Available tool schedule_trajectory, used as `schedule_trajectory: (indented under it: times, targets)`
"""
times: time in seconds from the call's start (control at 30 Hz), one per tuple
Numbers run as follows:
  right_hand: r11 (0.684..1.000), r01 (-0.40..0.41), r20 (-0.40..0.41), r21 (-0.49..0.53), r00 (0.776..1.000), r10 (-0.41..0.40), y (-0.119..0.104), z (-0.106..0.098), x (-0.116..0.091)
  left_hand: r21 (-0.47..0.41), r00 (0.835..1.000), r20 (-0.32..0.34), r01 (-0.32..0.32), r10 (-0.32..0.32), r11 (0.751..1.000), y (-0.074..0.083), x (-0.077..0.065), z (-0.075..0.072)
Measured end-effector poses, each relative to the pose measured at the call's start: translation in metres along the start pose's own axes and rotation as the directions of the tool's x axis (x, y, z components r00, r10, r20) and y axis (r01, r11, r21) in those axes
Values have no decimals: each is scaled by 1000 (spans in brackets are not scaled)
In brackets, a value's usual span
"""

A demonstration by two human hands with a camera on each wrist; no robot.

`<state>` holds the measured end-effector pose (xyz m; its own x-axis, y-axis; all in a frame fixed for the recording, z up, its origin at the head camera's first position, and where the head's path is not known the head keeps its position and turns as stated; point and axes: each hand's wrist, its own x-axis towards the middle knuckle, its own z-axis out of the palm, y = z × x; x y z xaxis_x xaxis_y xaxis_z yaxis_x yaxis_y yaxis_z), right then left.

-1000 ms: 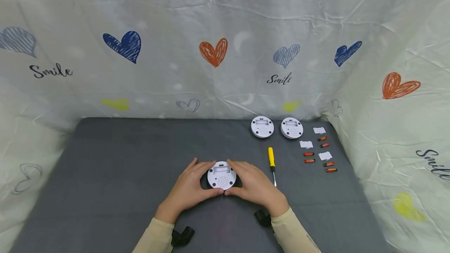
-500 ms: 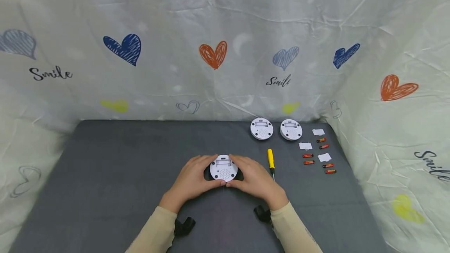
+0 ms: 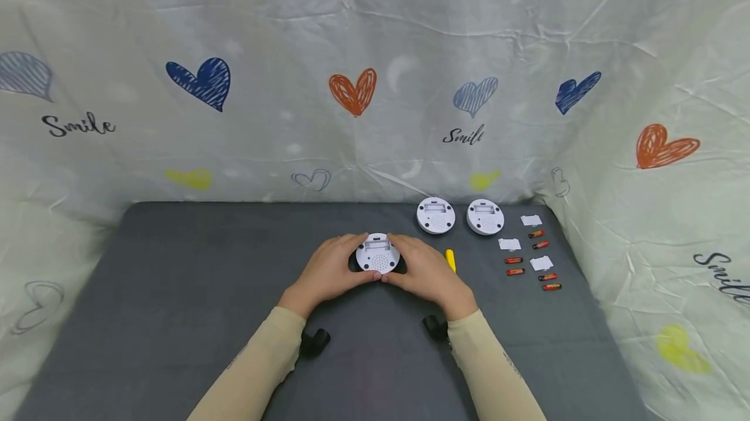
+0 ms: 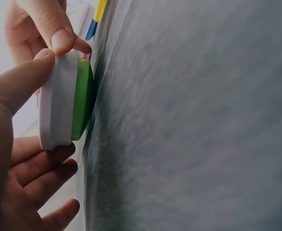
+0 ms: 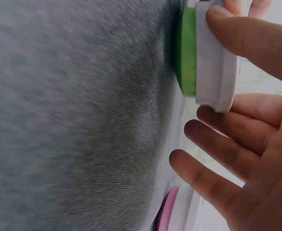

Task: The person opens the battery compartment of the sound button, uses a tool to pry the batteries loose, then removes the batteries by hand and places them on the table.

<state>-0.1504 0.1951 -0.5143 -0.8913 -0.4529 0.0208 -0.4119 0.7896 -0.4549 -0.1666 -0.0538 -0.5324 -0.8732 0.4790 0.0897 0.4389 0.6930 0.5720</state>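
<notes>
In the head view my left hand [image 3: 334, 268] and right hand [image 3: 430, 272] grip a round white buzzer button [image 3: 377, 254] from both sides. Thumbs meet at its near edge, and fingertips wrap the far side. Its base faces up, showing an uncovered battery compartment, speaker holes and dark feet. The left wrist view shows the green button top [image 4: 83, 101] facing down, close over the grey cloth. From the right wrist view, my thumb presses the white rim [image 5: 213, 62] while several fingers spread below it. Right of my right hand lies a partly hidden yellow-handled screwdriver [image 3: 450, 259].
Two more white buzzers, one at the back [image 3: 435, 216] and its neighbour [image 3: 485, 217], lie base up. At the right are white battery covers [image 3: 509, 244] and several orange-and-black batteries [image 3: 515, 272]. A printed curtain [image 3: 263, 115] hangs behind the grey table [image 3: 193, 291].
Both hands have carried the buzzer away from the body, toward the back of the table and slightly right. My right hand now hides the screwdriver's shaft. Other items stay put.
</notes>
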Motion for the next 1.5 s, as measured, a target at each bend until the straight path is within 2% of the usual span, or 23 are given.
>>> schedule_trajectory:
  times: [0.33, 0.67, 0.83, 1.17, 1.5]
  targets:
    - [999, -19, -23, 27, 1000, 20, 9, -6, 25, 18, 1000, -9, -8, 8, 1000, -10, 33, -2]
    - [997, -45, -32, 67, 998, 47, 18, -6, 42, 16, 1000, 11, 27, -27, 1000, -14, 54, -4]
    - [997, -64, -41, 39, 997, 65, 20, -4, 48, 34, 999, 24, 33, -34, 999, -16, 63, -5]
    - [993, -115, -65, -22, 991, 113, 17, -5, 59, 53, 999, 16, 26, -27, 998, -19, 75, -9]
    - [990, -127, -50, -53, 991, 124, 14, -6, 59, 65, 999, 33, 37, -39, 997, -18, 76, -9]
